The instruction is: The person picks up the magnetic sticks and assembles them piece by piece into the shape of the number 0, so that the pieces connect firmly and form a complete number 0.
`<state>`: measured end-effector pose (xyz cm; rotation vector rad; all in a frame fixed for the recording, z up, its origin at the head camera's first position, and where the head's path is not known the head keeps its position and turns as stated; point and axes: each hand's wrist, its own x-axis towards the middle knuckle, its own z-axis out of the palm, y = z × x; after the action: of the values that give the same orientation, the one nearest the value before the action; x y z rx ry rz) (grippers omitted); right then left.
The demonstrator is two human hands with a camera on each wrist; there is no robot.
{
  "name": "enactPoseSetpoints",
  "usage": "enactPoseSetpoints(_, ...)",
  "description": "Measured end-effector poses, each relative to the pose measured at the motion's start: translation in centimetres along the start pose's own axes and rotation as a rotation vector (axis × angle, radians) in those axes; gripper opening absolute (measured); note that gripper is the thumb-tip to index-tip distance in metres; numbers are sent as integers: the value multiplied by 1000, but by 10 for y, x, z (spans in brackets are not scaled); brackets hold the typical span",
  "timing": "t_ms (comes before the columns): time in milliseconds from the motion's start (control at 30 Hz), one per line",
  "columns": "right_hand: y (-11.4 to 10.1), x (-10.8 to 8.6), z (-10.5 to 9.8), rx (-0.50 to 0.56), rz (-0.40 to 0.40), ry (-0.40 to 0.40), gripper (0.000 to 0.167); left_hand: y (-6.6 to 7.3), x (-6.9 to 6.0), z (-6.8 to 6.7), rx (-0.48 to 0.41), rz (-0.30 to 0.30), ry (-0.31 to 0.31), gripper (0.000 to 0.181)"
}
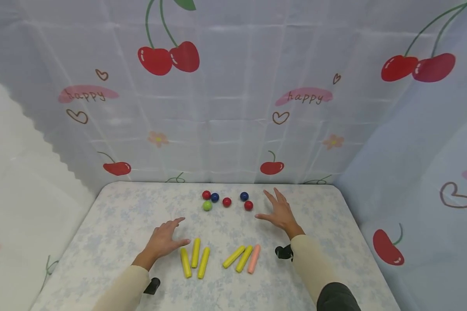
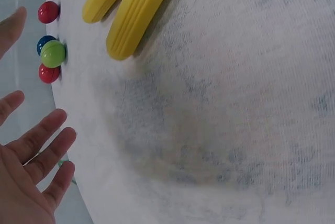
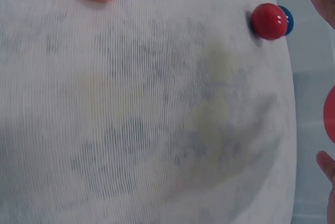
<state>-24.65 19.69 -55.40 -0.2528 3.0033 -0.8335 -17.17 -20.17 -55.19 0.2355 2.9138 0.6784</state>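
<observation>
My left hand (image 1: 162, 241) hovers over the table with fingers spread and nothing in it, just left of three yellow sticks (image 1: 196, 252). On the right, my right hand (image 1: 281, 214) is also spread and holds nothing, close to a red ball (image 1: 248, 205) and a dark blue ball (image 1: 244, 196). Two more yellow sticks (image 1: 233, 257) lie near the table's middle beside a salmon-pink stick (image 1: 254, 259). Farther back sit a green ball (image 1: 207, 205), a second blue ball (image 1: 215, 197) and two red balls (image 1: 227, 202). The left wrist view shows ridges along a yellow stick (image 2: 141, 14).
The pale, blue-mottled table (image 1: 120, 216) ends at a hanging cloth (image 1: 233, 142) printed with cherries, behind the balls. More cloth (image 1: 424, 181) hangs along the right side, and a white sheet (image 1: 23, 172) is at the left.
</observation>
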Motion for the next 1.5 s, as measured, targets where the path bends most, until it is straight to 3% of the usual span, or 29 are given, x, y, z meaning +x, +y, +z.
enactPoseSetpoints(333, -18, 17, 28, 125, 48, -8, 91, 12, -6, 24, -142, -82, -19, 70)
enactPoseSetpoints(467, -23, 20, 35, 172, 77, -20, 86, 13, -7, 37, -187, -91, 7, 66)
enactPoseSetpoints(633, -26, 22, 48, 264, 126, 24, 78, 16, -9, 48, -228, -92, 44, 59)
enactPoseSetpoints(833, -27, 24, 63, 373, 194, 47, 66, 18, -10, 56, -207, -105, 76, 55)
enactPoseSetpoints(1300, -35, 31, 68, 397, 273, 70, 53, 23, -8, 64, -148, -165, 85, 50)
enactPoseSetpoints(1500, -34, 37, 70, 394, 259, 73, 47, 26, -9, 62, -166, -170, 83, 47)
